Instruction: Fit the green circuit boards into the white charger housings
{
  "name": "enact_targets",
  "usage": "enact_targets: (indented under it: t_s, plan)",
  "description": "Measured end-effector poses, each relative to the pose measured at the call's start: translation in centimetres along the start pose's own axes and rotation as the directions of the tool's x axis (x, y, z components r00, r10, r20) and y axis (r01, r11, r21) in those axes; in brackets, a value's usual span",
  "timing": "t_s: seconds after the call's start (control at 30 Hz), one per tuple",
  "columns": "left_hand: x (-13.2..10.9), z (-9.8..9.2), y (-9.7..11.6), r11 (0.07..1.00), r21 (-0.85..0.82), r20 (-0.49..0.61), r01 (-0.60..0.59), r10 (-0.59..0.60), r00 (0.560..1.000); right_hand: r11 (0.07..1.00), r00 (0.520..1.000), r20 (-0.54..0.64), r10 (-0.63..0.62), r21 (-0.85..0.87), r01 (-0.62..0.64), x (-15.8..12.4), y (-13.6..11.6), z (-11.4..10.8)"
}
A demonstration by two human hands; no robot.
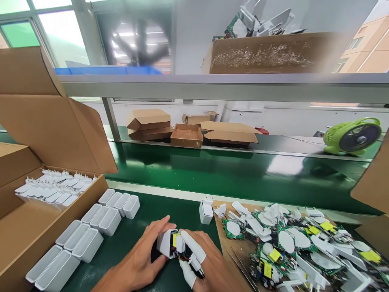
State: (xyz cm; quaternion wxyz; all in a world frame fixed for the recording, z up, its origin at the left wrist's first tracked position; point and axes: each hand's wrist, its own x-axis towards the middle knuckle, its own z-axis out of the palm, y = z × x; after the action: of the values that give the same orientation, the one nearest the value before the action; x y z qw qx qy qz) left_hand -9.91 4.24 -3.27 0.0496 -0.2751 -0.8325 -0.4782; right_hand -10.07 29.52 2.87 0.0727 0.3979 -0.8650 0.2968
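My left hand [142,253] is wrapped around a white charger housing [165,242] low in the middle of the view. My right hand [202,259], with white finger cots on its fingertips, pinches a small circuit board [177,242] with a yellow part at the housing's open end. Both hands rest on the green mat. A single white housing [206,211] stands upright just beyond them. Rows of empty white housings [91,227] lie to the left of my hands.
An open cardboard box [51,134] at the left holds several finished white chargers [51,188]. A pile of circuit boards and white covers [298,243] lies on a brown board at the right, with tweezers [240,265] beside it. Across the green conveyor [231,170] sit small cartons and a green fan [354,136].
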Motion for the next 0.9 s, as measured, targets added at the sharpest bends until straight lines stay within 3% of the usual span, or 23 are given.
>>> enact_targets:
  t_s: [0.37, 0.73, 0.9]
  plan:
    - [-0.1, 0.0, 0.2, 0.999, -0.026, -0.003, 0.022, -0.022, 1.000, 0.999, 0.999, -0.027, -0.022, 0.035, 0.023, -0.3, 0.5, 0.4]
    - [0.0, -0.1, 0.4, 0.997, -0.042, 0.002, 0.060, -0.060, 0.998, 0.992, 0.998, 0.024, 0.054, 0.112, -0.057, -0.3, 0.5, 0.3]
    - [0.0, -0.1, 0.2, 0.997, -0.040, 0.006, 0.068, -0.067, 0.998, 0.994, 1.000, -0.025, -0.007, 0.106, 0.009, -0.3, 0.9, 0.5]
